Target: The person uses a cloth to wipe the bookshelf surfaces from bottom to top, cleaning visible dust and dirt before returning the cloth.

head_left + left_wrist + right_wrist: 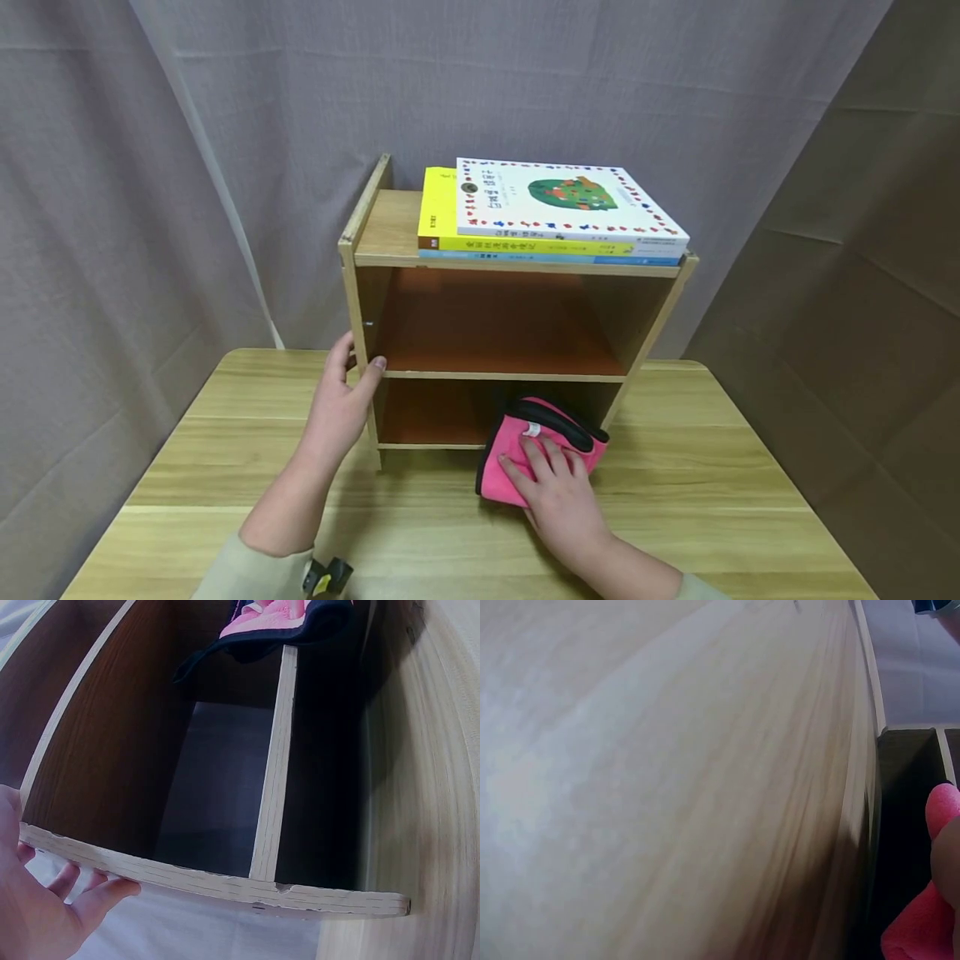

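A small wooden bookshelf (502, 377) stands upright on the table. My left hand (341, 412) grips the front edge of its left side panel, with the thumb inside and the fingers round the outer face. In the left wrist view the fingers lie along the panel edge (202, 882). A folded pink cloth (501, 467) with black trim and a small white label is at the right front of the lowest compartment, partly sticking out. My right hand (562, 508) holds it, fingers spread over its front; the thumb is mostly hidden. Pink fabric (919, 930) bulges around a digit in the right wrist view.
Several stacked books, with a white picture book (570, 200) uppermost and a yellow book (438, 208) under it, lie on the shelf's top board (390, 221). Grey curtains (315, 108) hang close behind. The wooden table (697, 500) extends on both sides.
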A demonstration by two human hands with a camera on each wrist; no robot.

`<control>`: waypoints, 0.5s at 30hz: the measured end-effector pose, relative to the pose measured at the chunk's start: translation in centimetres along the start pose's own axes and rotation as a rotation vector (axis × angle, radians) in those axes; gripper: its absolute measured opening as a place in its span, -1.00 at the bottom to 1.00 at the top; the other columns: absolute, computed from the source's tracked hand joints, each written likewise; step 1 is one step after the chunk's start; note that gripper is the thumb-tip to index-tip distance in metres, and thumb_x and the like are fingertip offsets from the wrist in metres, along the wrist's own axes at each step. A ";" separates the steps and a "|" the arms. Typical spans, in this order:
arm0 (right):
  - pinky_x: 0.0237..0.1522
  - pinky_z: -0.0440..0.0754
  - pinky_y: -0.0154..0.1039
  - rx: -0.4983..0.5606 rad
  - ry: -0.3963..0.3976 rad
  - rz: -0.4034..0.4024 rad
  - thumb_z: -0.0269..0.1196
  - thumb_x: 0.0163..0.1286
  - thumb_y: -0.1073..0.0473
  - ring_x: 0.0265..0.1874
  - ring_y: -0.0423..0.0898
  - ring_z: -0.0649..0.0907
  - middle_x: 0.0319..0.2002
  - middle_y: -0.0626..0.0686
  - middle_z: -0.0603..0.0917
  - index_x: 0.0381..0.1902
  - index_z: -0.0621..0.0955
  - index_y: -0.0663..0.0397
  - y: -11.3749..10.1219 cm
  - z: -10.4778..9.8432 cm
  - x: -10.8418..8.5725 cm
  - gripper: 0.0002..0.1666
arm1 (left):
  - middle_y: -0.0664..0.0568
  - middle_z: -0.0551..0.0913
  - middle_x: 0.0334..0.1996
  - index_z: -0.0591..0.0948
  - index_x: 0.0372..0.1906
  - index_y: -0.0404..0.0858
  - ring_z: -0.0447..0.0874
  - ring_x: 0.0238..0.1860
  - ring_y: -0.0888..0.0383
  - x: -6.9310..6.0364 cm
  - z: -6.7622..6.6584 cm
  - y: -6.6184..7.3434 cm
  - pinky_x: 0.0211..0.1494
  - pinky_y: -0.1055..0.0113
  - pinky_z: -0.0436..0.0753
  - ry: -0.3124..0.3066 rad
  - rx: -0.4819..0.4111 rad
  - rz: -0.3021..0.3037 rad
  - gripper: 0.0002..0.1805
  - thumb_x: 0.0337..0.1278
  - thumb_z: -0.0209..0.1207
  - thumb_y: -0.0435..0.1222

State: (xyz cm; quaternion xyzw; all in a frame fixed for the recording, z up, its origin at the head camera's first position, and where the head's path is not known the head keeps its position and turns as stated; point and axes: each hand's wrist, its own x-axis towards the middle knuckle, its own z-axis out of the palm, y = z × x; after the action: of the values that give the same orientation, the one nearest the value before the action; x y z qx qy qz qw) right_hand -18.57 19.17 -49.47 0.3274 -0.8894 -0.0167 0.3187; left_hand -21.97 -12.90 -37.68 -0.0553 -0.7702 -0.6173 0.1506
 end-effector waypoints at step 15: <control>-0.07 0.48 0.20 -0.024 0.009 -0.034 0.35 0.08 0.14 0.10 0.24 0.50 0.19 0.19 0.51 0.15 0.64 -0.23 -1.1 0.2 1.2 -0.41 | 0.01 0.34 0.32 0.32 0.42 0.07 0.31 0.32 -0.07 0.0 -0.1 0.1 0.21 -0.12 0.47 -0.004 0.019 -0.014 -0.45 0.40 0.12 -0.06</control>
State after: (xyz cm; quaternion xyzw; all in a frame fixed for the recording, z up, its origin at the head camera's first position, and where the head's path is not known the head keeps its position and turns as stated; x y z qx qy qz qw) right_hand -18.76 17.53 -49.22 0.3388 -0.8819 -0.0311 0.3264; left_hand -21.93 -12.96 -37.55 -0.0498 -0.7768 -0.6107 0.1452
